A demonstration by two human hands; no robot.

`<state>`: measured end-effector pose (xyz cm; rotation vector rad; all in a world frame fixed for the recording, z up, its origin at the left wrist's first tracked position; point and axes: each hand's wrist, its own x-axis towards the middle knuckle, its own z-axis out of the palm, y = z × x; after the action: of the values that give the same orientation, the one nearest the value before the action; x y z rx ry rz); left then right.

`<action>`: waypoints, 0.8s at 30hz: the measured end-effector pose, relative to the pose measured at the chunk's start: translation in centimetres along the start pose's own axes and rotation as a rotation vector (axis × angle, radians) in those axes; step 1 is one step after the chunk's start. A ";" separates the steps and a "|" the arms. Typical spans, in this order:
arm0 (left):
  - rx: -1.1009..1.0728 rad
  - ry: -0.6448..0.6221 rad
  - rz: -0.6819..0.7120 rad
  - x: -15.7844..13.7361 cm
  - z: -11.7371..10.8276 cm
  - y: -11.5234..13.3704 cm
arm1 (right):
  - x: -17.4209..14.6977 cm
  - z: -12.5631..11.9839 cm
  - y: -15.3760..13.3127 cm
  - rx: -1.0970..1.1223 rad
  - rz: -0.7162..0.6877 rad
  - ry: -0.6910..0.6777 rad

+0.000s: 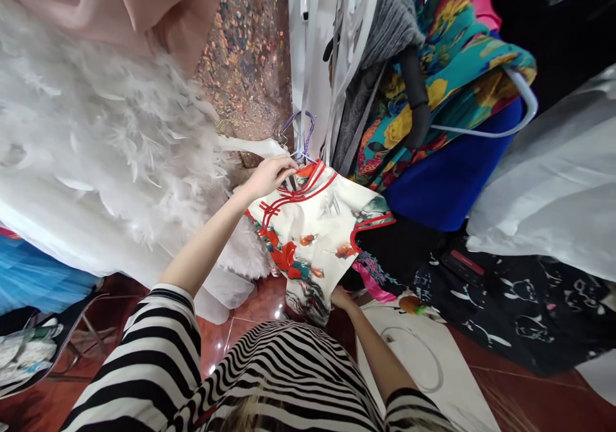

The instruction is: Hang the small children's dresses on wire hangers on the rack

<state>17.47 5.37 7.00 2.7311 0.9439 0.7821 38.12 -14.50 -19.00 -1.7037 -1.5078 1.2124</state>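
A: Striped sleeves (158,355) sit nearest the lens, both arms reaching out from them. Biggest item beyond: white feathered gown (96,149), filling the left side. Floral teal garment (452,66) hangs to the right on a white hanger, royal-blue fabric just under it.

B: And the piece being handled?

A: Small cream dress (312,233), red piping, red flower print. Hangs between the gown and the floral garment, on a purple hanger (302,133) hooked among white rack straps.

B: Left hand?

A: Left hand (272,174) at the collar, fingers pinched together on the red neckline just below the hook.

B: Right?

A: Right hand (341,298) at the hem, touching the lower edge. Mostly hidden behind the cloth; cannot tell whether its grip is closed or loose.

B: Handling judgement?

A: Thin fabric, likely slippery. Collar pinch looks best kept close to the hook so the hanger stays level, with the hem supported rather than tugged.
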 end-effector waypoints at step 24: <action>-0.058 -0.032 -0.227 -1.2 4.8 5.7 | 6.3 -14.9 -17.5 -0.543 -0.719 0.714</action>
<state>22.21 0.30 4.07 2.5212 1.1784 0.7100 43.01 -2.37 0.96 -1.4218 -1.7838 -0.1860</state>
